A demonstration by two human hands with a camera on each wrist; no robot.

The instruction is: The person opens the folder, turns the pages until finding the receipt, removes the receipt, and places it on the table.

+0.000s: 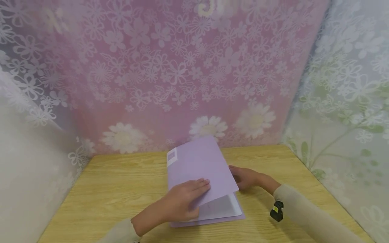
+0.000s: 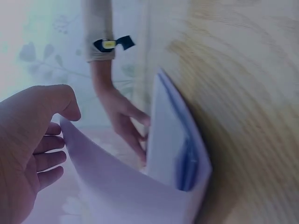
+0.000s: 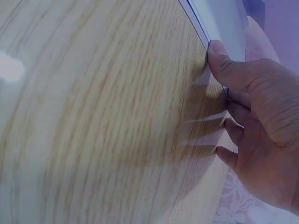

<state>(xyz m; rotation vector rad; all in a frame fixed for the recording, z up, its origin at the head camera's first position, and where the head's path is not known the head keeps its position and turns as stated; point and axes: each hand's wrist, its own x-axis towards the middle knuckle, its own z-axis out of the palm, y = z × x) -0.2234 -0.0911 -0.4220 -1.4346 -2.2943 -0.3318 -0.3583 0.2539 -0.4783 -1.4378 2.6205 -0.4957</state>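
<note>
1. Nearest, the left hand holds the raised cover of a purple folder by its near edge, fingers on top.
2. The folder rests mid-table, partly open — white pages show inside.
3. A black device sits on the right sleeve.
4. The right hand pinches the folder's right edge.
5. A white label marks the cover's far left corner.
6. Beyond the wood-grain table — a pink, flowered backdrop.
</note>
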